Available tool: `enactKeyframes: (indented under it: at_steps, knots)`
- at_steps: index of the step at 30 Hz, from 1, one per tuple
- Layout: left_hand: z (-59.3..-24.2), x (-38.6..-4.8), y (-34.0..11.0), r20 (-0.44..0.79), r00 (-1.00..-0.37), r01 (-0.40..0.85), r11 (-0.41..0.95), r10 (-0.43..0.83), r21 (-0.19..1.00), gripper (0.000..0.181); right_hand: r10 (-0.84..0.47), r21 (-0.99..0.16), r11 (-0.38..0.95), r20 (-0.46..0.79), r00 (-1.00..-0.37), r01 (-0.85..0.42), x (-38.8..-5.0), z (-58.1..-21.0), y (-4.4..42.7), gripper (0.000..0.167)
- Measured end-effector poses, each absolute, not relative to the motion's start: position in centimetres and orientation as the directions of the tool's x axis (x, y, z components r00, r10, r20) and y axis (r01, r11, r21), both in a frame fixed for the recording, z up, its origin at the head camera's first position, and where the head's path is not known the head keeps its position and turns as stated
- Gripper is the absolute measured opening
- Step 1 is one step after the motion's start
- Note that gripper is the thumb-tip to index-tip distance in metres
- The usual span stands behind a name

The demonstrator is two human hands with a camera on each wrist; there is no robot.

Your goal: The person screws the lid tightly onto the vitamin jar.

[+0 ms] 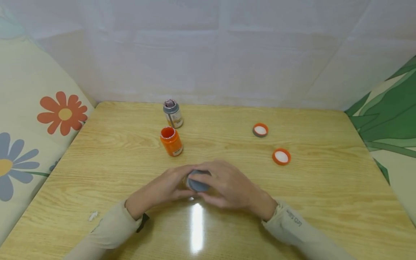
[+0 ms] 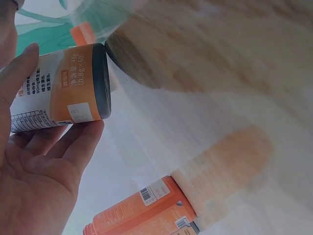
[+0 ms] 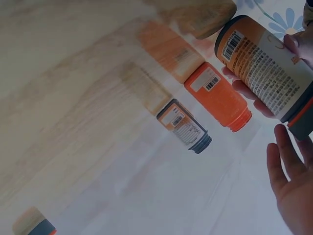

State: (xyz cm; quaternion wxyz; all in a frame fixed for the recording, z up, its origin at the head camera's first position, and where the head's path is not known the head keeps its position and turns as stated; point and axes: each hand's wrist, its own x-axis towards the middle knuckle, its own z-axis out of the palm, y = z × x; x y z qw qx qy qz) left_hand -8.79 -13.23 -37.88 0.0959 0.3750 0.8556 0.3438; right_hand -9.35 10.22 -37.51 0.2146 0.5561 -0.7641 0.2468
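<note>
Near the front middle of the table, my left hand (image 1: 164,187) grips a grey supplement bottle (image 2: 73,90) with an orange and white label. Fingers and thumb wrap its side, and its base touches the table in the left wrist view. Over its top, my right hand (image 1: 230,186) holds the grey screw cap (image 1: 199,185), one finger lying across it. An orange edge of the cap (image 3: 304,120) shows in the right wrist view; whether it sits loose or tight I cannot tell. Beyond the hands stand an orange bottle (image 1: 172,142) and a smaller grey bottle (image 1: 174,117), both uncapped.
Two caps lie with their white insides up at right: a grey one with an orange rim (image 1: 260,130) and an orange one (image 1: 281,157). A white scrap (image 1: 93,216) lies by the left sleeve. A white cloth (image 1: 221,72) hangs behind the table.
</note>
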Motion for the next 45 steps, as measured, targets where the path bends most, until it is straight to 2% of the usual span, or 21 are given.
enactKeyframes:
  at_steps: [7,12,15,20,24,28,37,40,43,45]
  knots:
    - [-37.93,-8.77,-13.29,0.119,-0.691,0.593,0.465,0.713,0.657,0.071,-0.701,-0.181,0.308,0.62,-0.352,-0.934,-9.27,-37.58,9.97,0.054]
    - [-38.02,-8.7,-13.33,0.107,-0.702,0.586,0.485,0.704,0.649,0.067,-0.679,-0.197,0.349,0.62,-0.392,-0.916,-8.97,-37.58,9.83,0.062]
    - [-37.98,-8.67,-13.34,0.104,-0.702,0.585,0.488,0.704,0.648,0.066,-0.697,-0.182,0.339,0.611,-0.376,-0.923,-8.9,-37.47,9.86,0.065]
    - [-37.86,-8.66,-13.4,0.099,-0.697,0.587,0.485,0.71,0.648,0.071,-0.747,-0.112,0.291,0.593,-0.299,-0.95,-8.93,-37.16,10.11,0.055]
    - [-37.96,-8.71,-13.4,0.133,-0.678,0.612,0.455,0.723,0.647,0.066,-0.758,-0.095,0.279,0.589,-0.28,-0.956,-8.94,-37.11,10.25,0.051]
    - [-38.08,-8.78,-13.31,0.146,-0.672,0.621,0.445,0.726,0.646,0.067,-0.746,-0.118,0.282,0.597,-0.295,-0.952,-8.95,-37.07,10.27,0.049]
    - [-37.9,-8.61,-13.16,0.111,-0.694,0.601,0.488,0.711,0.633,0.075,-0.667,-0.192,0.352,0.635,-0.39,-0.916,-8.84,-37.33,9.63,0.05]
    - [-37.77,-8.61,-13.17,0.1,-0.7,0.595,0.501,0.707,0.628,0.074,-0.656,-0.21,0.375,0.628,-0.419,-0.903,-8.77,-37.4,9.51,0.056]
    - [-37.72,-8.66,-13.15,0.096,-0.701,0.592,0.501,0.707,0.631,0.07,-0.668,-0.214,0.373,0.613,-0.421,-0.903,-8.76,-37.36,9.6,0.062]
    - [-37.73,-8.7,-13.18,0.106,-0.696,0.598,0.492,0.71,0.632,0.067,-0.694,-0.199,0.346,0.603,-0.392,-0.917,-8.84,-37.25,9.78,0.062]
